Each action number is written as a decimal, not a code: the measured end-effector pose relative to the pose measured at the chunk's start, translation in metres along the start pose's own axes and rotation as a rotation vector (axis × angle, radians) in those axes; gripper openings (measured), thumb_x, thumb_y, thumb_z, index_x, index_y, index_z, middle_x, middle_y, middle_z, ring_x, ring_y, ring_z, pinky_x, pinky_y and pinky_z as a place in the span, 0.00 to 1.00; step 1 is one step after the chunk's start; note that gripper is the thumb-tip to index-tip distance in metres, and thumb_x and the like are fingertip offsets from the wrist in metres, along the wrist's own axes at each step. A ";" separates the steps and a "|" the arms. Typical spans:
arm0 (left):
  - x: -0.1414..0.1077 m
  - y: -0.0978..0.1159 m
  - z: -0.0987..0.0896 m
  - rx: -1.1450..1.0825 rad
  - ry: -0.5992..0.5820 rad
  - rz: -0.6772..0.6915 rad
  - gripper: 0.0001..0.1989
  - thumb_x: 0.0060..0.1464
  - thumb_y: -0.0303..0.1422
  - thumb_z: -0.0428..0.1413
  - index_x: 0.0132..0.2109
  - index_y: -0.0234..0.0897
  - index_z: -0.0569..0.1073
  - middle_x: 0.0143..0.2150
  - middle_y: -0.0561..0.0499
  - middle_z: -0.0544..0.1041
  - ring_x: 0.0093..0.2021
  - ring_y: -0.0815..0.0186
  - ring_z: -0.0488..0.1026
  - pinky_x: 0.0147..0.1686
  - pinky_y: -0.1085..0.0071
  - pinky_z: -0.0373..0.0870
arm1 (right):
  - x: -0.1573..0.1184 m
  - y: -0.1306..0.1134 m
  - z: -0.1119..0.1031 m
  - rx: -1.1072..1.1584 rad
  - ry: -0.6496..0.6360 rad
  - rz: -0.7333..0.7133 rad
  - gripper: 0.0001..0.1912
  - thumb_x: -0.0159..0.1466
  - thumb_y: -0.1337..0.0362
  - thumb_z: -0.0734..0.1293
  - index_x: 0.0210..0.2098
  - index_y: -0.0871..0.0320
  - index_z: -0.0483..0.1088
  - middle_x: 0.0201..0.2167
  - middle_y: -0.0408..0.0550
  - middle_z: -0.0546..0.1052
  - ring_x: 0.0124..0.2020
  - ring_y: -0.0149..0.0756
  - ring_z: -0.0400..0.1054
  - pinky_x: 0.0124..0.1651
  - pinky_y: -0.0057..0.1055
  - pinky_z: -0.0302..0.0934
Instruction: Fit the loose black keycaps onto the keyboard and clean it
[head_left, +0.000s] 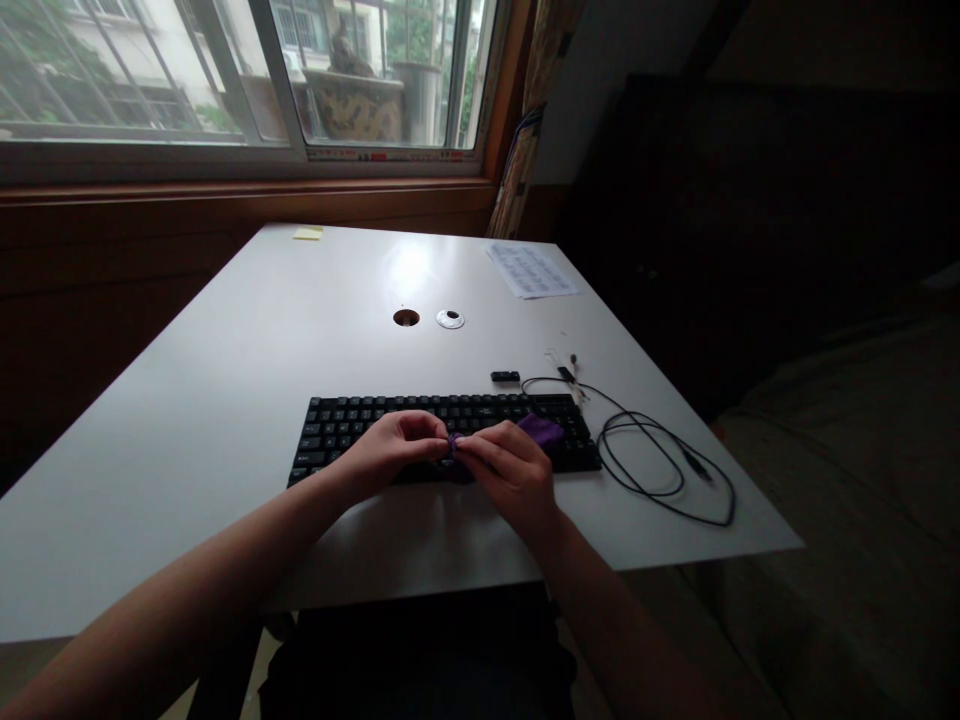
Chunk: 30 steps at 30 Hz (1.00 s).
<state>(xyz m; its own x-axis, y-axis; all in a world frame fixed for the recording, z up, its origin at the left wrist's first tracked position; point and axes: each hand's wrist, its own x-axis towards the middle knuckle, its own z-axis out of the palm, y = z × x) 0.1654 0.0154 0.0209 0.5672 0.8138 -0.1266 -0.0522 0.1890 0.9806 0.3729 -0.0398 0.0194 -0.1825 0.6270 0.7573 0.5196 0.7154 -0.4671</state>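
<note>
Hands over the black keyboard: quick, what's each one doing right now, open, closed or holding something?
Left hand: closed in a pinch on a small bunch of purple cloth.
Right hand: closed, pinching the same bunch.

Black keyboard (324, 436) partly out of sight behind left hand (388, 446) and right hand (516, 470); illegibly fine-printed papers (531, 272).

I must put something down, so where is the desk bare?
Bare: the white desk between its left edge and the keyboard, beyond the left forearm; a smaller patch between the round cover and the papers. Crowded: right of the keyboard, where the cable loops, and over the keyboard, with left grip, right grip and purple cloth.
</note>
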 end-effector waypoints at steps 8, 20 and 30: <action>0.001 -0.001 0.000 0.001 -0.005 -0.006 0.12 0.51 0.37 0.69 0.38 0.34 0.79 0.31 0.52 0.76 0.32 0.67 0.70 0.36 0.72 0.63 | -0.002 0.002 -0.001 -0.013 0.019 -0.019 0.13 0.66 0.71 0.70 0.47 0.49 0.79 0.34 0.45 0.80 0.36 0.36 0.73 0.41 0.36 0.72; 0.002 -0.001 -0.001 -0.015 0.002 0.009 0.12 0.51 0.37 0.69 0.37 0.34 0.78 0.30 0.53 0.74 0.32 0.69 0.69 0.35 0.73 0.62 | -0.004 0.003 -0.003 0.003 0.064 0.017 0.15 0.65 0.73 0.71 0.49 0.49 0.78 0.36 0.45 0.79 0.37 0.35 0.74 0.41 0.35 0.72; 0.001 0.003 -0.001 0.006 -0.026 0.010 0.12 0.51 0.37 0.69 0.38 0.34 0.79 0.31 0.52 0.77 0.33 0.68 0.71 0.36 0.72 0.65 | -0.003 0.003 0.000 0.032 -0.033 -0.007 0.19 0.66 0.70 0.71 0.55 0.50 0.76 0.39 0.47 0.79 0.40 0.35 0.73 0.44 0.36 0.73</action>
<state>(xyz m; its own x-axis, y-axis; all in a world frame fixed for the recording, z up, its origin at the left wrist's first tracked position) 0.1652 0.0172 0.0237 0.5881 0.8009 -0.1127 -0.0533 0.1775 0.9827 0.3753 -0.0396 0.0156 -0.2142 0.6314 0.7453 0.4914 0.7291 -0.4765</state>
